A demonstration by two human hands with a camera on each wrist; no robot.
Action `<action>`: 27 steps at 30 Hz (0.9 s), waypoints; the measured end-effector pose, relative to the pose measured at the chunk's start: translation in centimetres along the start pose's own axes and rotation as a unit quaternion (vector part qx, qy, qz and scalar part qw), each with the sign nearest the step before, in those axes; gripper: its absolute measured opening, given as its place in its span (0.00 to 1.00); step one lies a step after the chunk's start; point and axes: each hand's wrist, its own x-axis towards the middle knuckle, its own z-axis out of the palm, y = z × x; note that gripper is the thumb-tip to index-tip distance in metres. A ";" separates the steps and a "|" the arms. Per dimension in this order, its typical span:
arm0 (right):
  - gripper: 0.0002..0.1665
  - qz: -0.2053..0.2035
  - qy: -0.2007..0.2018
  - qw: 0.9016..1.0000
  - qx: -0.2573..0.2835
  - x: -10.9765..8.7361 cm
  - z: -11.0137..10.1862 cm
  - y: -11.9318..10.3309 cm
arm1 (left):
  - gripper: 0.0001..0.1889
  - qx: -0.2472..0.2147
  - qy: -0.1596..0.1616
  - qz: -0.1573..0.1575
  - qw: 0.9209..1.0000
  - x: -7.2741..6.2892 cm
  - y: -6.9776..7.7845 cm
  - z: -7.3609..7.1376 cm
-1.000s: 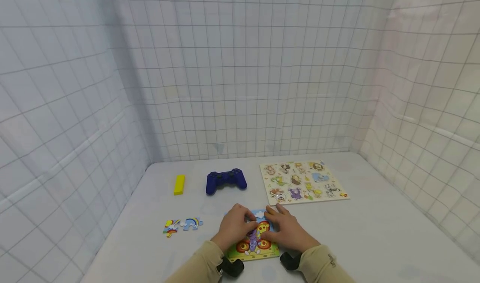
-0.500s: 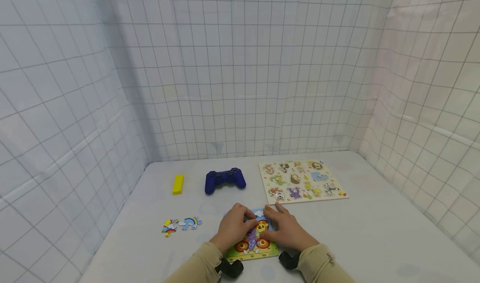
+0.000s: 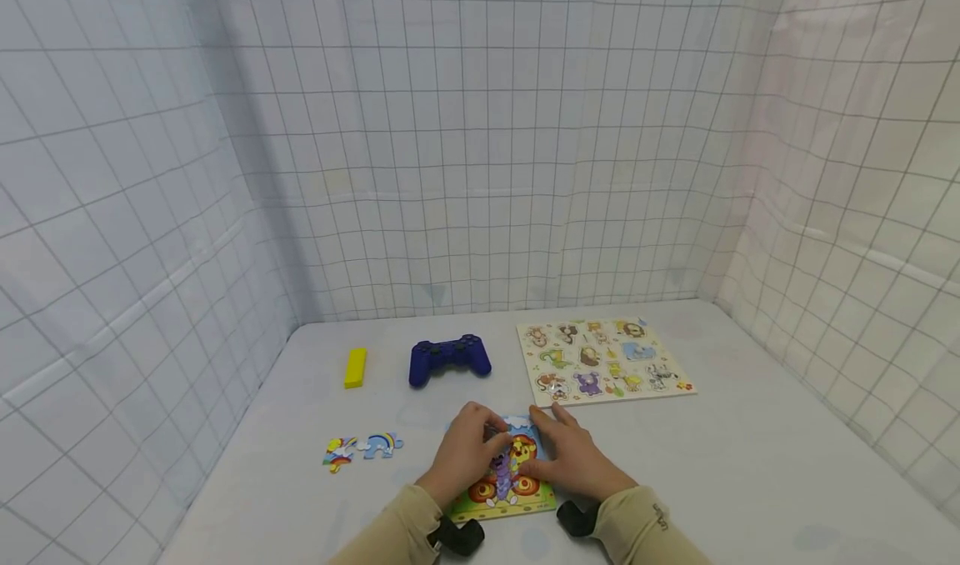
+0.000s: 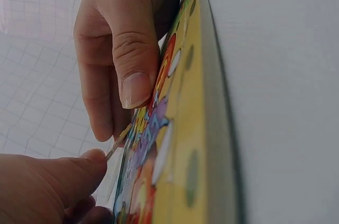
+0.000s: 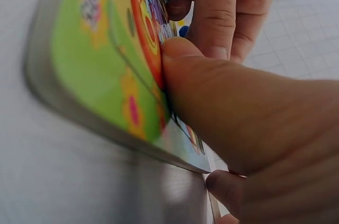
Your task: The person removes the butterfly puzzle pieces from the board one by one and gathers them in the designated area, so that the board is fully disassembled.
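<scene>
A framed butterfly jigsaw puzzle (image 3: 513, 508) lies flat on the table between both hands. My left hand (image 3: 465, 450) is over its left side, thumb and fingers pinching a thin puzzle piece (image 4: 121, 140). In the left wrist view that piece stands edge-on and tilted, close over the picture; its printed face is hidden. My right hand (image 3: 576, 462) rests on the puzzle's right side, fingers extended toward the far edge. In the right wrist view the thumb (image 5: 183, 54) touches the picture beside a red butterfly wing. Two loose puzzle pieces (image 3: 381, 446) lie to the left.
Behind the puzzle sits a dark blue game controller (image 3: 448, 360), with a yellow block (image 3: 356, 368) to its left. An animal puzzle board (image 3: 611, 363) lies at the back right. Grid-patterned white cloth walls (image 3: 480, 173) enclose the table on three sides.
My left hand has shifted slightly away from me over the puzzle, still pinching the piece. The right hand stays nearly in place. The whole view has drifted a little.
</scene>
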 end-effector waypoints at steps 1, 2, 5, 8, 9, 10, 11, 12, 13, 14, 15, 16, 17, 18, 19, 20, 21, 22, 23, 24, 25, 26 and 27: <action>0.56 0.002 0.000 1.000 -0.001 0.0 0.1 0.0 | 0.06 -0.003 0.003 0.006 1.000 0.0 -0.1 -0.1; 0.56 0.004 0.000 1.000 -0.001 0.1 0.1 -0.1 | 0.05 -0.008 0.008 0.010 1.000 -0.1 -0.2 -0.3; 0.57 0.012 0.000 1.000 -0.005 0.1 0.1 -0.1 | 0.04 -0.017 0.026 0.023 0.999 -0.3 -0.3 -1.1; 0.57 0.017 0.001 1.000 -0.009 0.1 0.1 -0.1 | 0.04 -0.019 0.057 0.028 0.998 -0.7 -0.9 -2.5; 0.57 0.017 0.000 1.000 -0.011 0.1 0.1 -0.1 | 0.04 -0.012 0.069 0.025 0.997 -0.9 -1.4 -3.0; 0.57 0.016 0.000 1.000 -0.011 0.0 0.1 -0.1 | 0.04 -0.007 0.077 0.022 0.997 -1.1 -1.9 -3.5; 0.57 0.015 0.000 1.000 -0.011 0.0 0.0 -0.2 | 0.04 -0.001 0.085 0.017 0.996 -1.4 -2.5 -4.1; 0.57 0.014 -0.001 1.000 -0.011 0.0 0.0 -0.2 | 0.04 0.010 0.093 0.010 0.996 -1.7 -3.2 -4.7; 0.57 0.013 -0.002 1.000 -0.010 -0.1 -0.1 -0.2 | 0.04 0.020 0.100 0.000 0.995 -2.0 -3.9 -5.3; 0.56 0.014 -0.003 1.000 -0.009 -0.1 -0.1 -0.3 | 0.04 0.032 0.107 -0.009 0.994 -2.3 -4.7 -5.9; 0.56 0.014 -0.003 1.000 -0.009 -0.2 -0.1 -0.3 | 0.04 0.045 0.115 -0.017 0.992 -2.6 -5.4 -6.6; 0.56 0.015 -0.002 1.000 -0.009 -0.2 -0.2 -0.4 | 0.04 0.052 0.119 -0.026 0.991 -2.9 -6.0 -7.2; 0.56 0.016 -0.002 1.000 -0.008 -0.3 -0.2 -0.4 | 0.04 0.062 0.124 -0.033 0.990 -3.2 -6.6 -7.7; 0.56 0.016 -0.001 1.000 -0.008 -0.3 -0.3 -0.4 | 0.04 0.069 0.128 -0.039 0.989 -3.4 -7.0 -8.2; 0.56 0.016 0.000 1.000 -0.009 -0.4 -0.3 -0.4 | 0.04 0.074 0.129 -0.045 0.988 -3.6 -7.5 -8.6; 0.56 0.016 0.002 1.000 -0.010 -0.4 -0.3 -0.4 | 0.04 0.077 0.129 -0.047 0.987 -3.8 -7.7 -8.9; 0.56 0.015 0.002 1.000 -0.010 -0.4 -0.3 -0.4 | 0.04 0.082 0.128 -0.047 0.987 -4.0 -8.0 -9.1; 0.56 0.014 0.003 1.000 -0.009 -0.4 -0.3 -0.5 | 0.04 0.085 0.125 -0.047 0.987 -4.1 -8.1 -9.2; 0.56 0.014 0.003 1.000 -0.008 -0.5 -0.3 -0.5 | 0.04 0.090 0.124 -0.041 0.987 -4.1 -8.2 -9.3; 0.56 0.012 0.002 1.000 -0.008 -0.5 -0.3 -0.5 | 0.04 0.093 0.121 -0.041 0.987 -4.2 -8.3 -9.3; 0.56 0.012 0.001 1.000 -0.006 -0.4 -0.2 -0.5 | 0.04 0.096 0.118 -0.041 0.988 -4.3 -8.3 -9.2; 0.56 0.011 0.000 1.000 -0.004 -0.4 -0.1 -0.5 | 0.04 0.099 0.115 -0.042 0.988 -4.3 -8.3 -9.2; 0.56 0.010 -0.002 1.000 -0.003 -0.4 -0.1 -0.5 | 0.04 0.106 0.113 -0.044 0.987 -4.4 -8.3 -9.1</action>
